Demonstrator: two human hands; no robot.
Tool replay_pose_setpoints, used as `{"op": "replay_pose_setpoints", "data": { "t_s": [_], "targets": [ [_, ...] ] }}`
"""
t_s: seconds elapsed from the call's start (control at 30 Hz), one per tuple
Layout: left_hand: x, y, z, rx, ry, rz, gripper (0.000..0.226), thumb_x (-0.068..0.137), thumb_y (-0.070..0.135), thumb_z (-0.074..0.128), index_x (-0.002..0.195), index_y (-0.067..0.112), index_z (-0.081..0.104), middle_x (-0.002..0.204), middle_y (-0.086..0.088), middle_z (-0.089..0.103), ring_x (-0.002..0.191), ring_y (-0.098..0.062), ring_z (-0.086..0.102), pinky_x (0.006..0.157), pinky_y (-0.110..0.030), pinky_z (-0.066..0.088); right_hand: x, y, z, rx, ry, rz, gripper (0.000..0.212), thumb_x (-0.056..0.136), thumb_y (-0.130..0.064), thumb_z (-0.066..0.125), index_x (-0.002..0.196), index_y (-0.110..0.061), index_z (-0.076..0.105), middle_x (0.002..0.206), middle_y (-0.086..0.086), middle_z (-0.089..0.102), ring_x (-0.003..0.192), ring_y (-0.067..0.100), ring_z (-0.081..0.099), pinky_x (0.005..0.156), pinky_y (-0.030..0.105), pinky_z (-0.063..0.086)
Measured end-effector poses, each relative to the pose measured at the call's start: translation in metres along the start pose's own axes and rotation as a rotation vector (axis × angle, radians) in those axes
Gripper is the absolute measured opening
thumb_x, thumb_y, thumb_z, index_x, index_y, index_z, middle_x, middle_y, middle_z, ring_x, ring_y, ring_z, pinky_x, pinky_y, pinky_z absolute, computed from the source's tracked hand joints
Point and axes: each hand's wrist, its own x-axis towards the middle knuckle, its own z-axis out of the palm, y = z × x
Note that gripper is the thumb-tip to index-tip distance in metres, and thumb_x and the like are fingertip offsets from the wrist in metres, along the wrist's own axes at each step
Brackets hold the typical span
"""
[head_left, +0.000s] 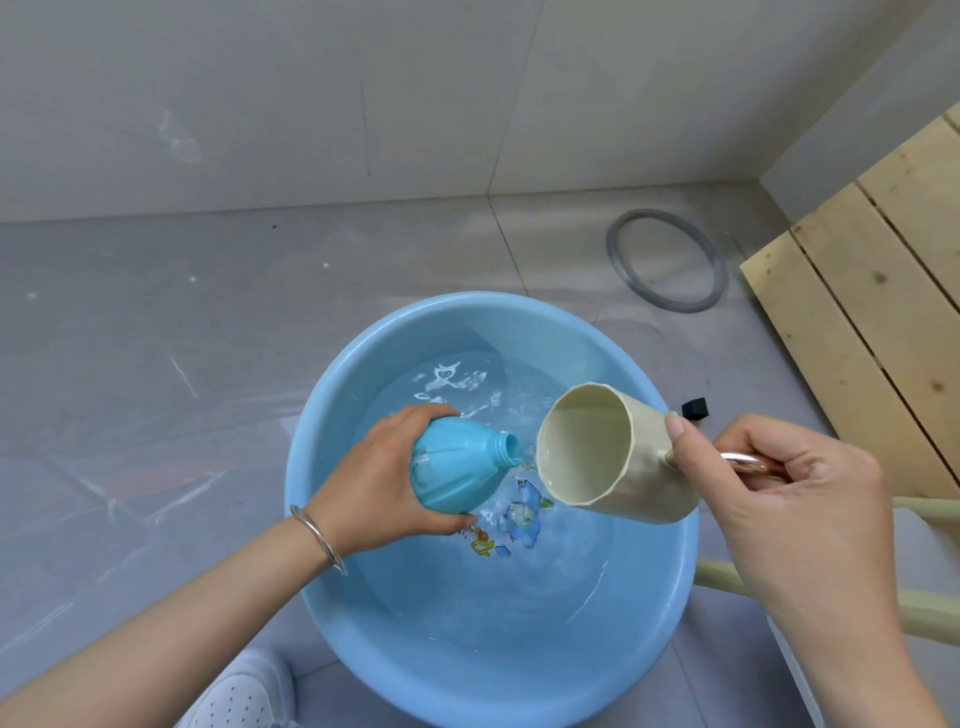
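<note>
Grey floor (156, 364) carries blue basin (467, 675) (water inside), grey ring (675, 305), wooden pallet (883, 291).

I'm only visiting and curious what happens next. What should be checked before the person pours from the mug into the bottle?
1. Left hand grips the bottle: ok.
2. Right hand holds the mug by its handle: ok.
3. Cap off, neck open: ok.
4. Bottle and mug both over the basin, so spills would land in it: ok.
5. Neck facing up to take water: not ok; the bottle lies almost sideways, its neck pointing at the mug's rim.
6. Water in the mug: cannot tell.
</note>
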Motion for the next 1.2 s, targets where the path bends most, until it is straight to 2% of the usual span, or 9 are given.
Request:
{"op": "replay_pose_setpoints", "data": {
  "t_s": [0.17,0.23,0.47,0.6,0.67,0.73,0.97,1.07,1.2],
  "targets": [
    [0.0,0.002,0.001,0.003,-0.005,0.009,0.086,0.048,0.061,0.081,0.123,0.039,0.044,0.114,0.024,0.05,0.106,-0.006,0.052,0.093,-0.033,0.047,0.0,0.001,0.002,0.001,-0.003,-0.029,0.047,0.075,-0.035,0.078,0.051,-0.007,0.05,0.044,-0.001,0.024,0.047,0.014,0.023,0.045,0.021,0.016],
    [-0.001,0.003,0.001,0.006,-0.012,0.01,0.086,0.049,0.061,0.081,0.123,0.039,0.044,0.113,0.023,0.051,0.106,-0.007,0.052,0.092,-0.033,0.047,-0.001,0.001,0.004,-0.015,0.01,-0.049,0.045,0.073,-0.041,0.071,0.049,-0.012,0.046,0.042,-0.001,0.031,0.048,0.015,0.027,0.045,0.018,0.019],
    [-0.001,0.003,0.002,0.013,-0.005,0.011,0.086,0.048,0.062,0.08,0.123,0.04,0.043,0.114,0.024,0.05,0.106,-0.007,0.052,0.092,-0.035,0.047,-0.001,-0.001,0.007,-0.065,0.033,-0.122,0.041,0.074,-0.038,0.066,0.046,-0.018,0.043,0.048,-0.009,0.044,0.054,0.015,0.034,0.048,0.014,0.024],
    [-0.001,0.005,0.002,0.016,0.003,0.019,0.085,0.048,0.061,0.08,0.122,0.039,0.044,0.112,0.024,0.051,0.105,-0.008,0.052,0.092,-0.035,0.047,-0.001,-0.001,0.009,-0.087,0.056,-0.164,0.039,0.074,-0.039,0.067,0.047,-0.02,0.045,0.059,-0.006,0.05,0.061,0.014,0.038,0.051,0.012,0.028],
    [-0.002,0.006,0.003,0.017,0.0,0.013,0.085,0.048,0.06,0.08,0.122,0.039,0.044,0.113,0.024,0.051,0.105,-0.008,0.052,0.092,-0.035,0.047,-0.001,-0.001,0.01,-0.109,0.068,-0.191,0.04,0.074,-0.044,0.063,0.048,-0.02,0.045,0.053,0.004,0.045,0.061,0.017,0.037,0.052,0.014,0.028],
    [-0.002,0.006,0.003,0.018,-0.003,0.006,0.085,0.048,0.061,0.079,0.122,0.04,0.043,0.113,0.025,0.05,0.106,-0.008,0.051,0.092,-0.035,0.047,-0.001,-0.001,0.011,-0.137,0.073,-0.226,0.041,0.075,-0.046,0.059,0.049,-0.017,0.046,0.046,0.0,0.041,0.062,0.021,0.035,0.054,0.017,0.028],
    [-0.002,0.006,0.002,0.016,-0.011,-0.007,0.085,0.047,0.064,0.077,0.122,0.041,0.043,0.112,0.026,0.05,0.105,-0.007,0.051,0.091,-0.036,0.047,-0.002,-0.005,0.011,-0.222,0.088,-0.354,0.044,0.079,-0.04,0.059,0.05,-0.009,0.049,0.048,-0.001,0.042,0.063,0.021,0.035,0.059,0.019,0.027],
    [-0.002,0.005,0.002,0.017,-0.014,-0.009,0.086,0.048,0.064,0.078,0.123,0.041,0.043,0.112,0.026,0.05,0.106,-0.006,0.051,0.092,-0.035,0.047,-0.003,-0.007,0.011,-0.242,0.107,-0.404,0.043,0.08,-0.036,0.06,0.05,-0.007,0.048,0.049,-0.006,0.04,0.06,0.018,0.034,0.062,0.025,0.027],
    [-0.002,0.005,0.003,0.016,-0.007,-0.014,0.088,0.047,0.064,0.078,0.124,0.04,0.043,0.114,0.024,0.05,0.106,-0.007,0.051,0.093,-0.034,0.046,-0.004,-0.012,0.012,-0.289,0.14,-0.493,0.044,0.082,-0.032,0.062,0.05,-0.01,0.043,0.053,-0.02,0.027,0.06,0.015,0.026,0.066,0.024,0.027]
  ]
}}
